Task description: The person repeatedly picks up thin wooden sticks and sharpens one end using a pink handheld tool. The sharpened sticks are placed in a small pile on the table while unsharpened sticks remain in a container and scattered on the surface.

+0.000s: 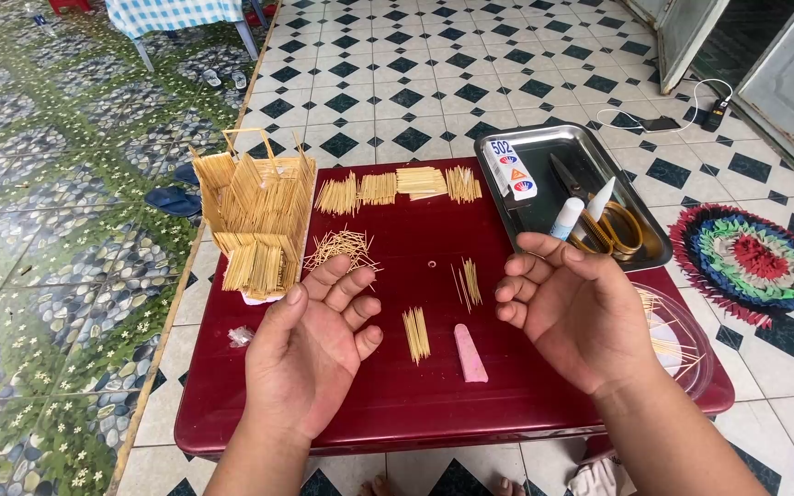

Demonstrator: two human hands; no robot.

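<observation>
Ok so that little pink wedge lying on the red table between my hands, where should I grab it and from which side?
Probably pinch the pink wedge across its two long sides near the wider lower end, coming straight down from above. It lies flat on the red table, lengthwise away from you and narrowing at the far end. The right hand looks nearer; mind the toothpick bundle just left of it.

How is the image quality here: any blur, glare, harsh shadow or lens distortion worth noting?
Head view: even daylight, soft shadows under both hands; left hand and right hand are sharp, no motion blur; mild glare on the metal tray and sheen on the red table; wide-angle bending shows in the floor tiles toward the edges.
</observation>
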